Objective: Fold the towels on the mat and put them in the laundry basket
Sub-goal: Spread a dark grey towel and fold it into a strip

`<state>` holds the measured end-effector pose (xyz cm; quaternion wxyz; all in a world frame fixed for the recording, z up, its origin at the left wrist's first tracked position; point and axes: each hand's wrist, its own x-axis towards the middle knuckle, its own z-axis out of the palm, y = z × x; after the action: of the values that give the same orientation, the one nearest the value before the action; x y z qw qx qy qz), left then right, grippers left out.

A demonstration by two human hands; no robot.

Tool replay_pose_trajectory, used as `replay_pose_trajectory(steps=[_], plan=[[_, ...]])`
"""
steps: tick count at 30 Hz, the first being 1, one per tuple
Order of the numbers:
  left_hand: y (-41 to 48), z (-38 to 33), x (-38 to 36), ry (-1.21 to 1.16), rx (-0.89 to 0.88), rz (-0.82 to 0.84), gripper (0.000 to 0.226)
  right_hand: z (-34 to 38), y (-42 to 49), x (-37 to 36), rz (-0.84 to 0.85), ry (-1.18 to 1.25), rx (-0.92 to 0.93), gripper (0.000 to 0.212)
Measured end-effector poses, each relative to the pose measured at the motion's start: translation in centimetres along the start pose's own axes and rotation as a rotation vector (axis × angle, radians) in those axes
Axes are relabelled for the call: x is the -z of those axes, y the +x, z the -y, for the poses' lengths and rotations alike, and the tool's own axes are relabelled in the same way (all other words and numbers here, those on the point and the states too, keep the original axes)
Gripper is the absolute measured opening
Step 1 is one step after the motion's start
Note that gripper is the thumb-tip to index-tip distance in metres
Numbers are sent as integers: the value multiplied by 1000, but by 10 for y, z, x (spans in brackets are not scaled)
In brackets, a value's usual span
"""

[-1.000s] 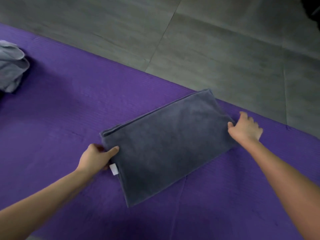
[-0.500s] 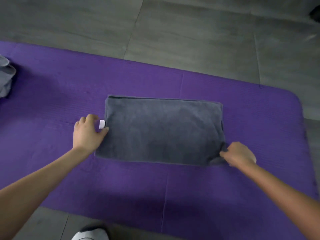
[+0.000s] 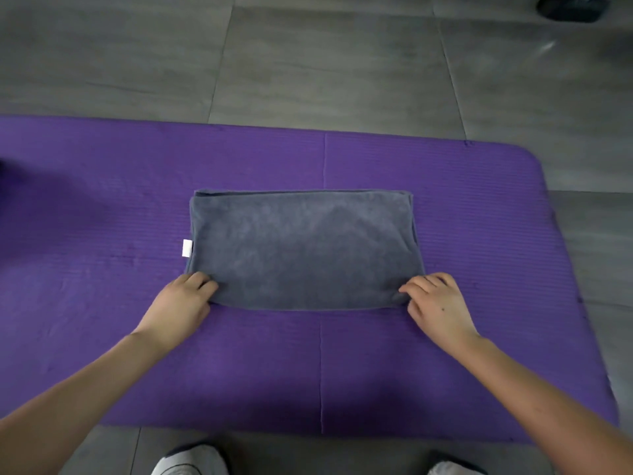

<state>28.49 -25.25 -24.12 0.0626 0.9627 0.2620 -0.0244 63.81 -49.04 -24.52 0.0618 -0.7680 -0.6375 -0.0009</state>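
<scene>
A dark grey towel (image 3: 305, 248), folded into a flat rectangle, lies in the middle of the purple mat (image 3: 102, 303). A small white label sticks out of its left edge. My left hand (image 3: 181, 303) pinches the towel's near left corner. My right hand (image 3: 435, 303) pinches the near right corner, where the cloth bunches slightly. No laundry basket is in view.
Grey floor tiles (image 3: 308, 63) surround the mat. A dark object (image 3: 572, 6) sits on the floor at the far right. My two shoes (image 3: 191, 462) stand just off the mat's near edge.
The towel now lies square to me. My left hand slid from the labelled left edge down to the near left corner. My right hand stays at the near right corner.
</scene>
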Motion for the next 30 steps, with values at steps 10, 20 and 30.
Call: replay_pose_trajectory(steps=[10,20,30], plan=[[38,68,90,-1036,478,130,29,-33,50,73,309,1247,-535,32],[121,77,44,-948,738,-175,20,-54,116,17,102,776,-692,23],[103,60,17,-810,1061,-383,33,-41,106,-6,-126,63,-466,24]])
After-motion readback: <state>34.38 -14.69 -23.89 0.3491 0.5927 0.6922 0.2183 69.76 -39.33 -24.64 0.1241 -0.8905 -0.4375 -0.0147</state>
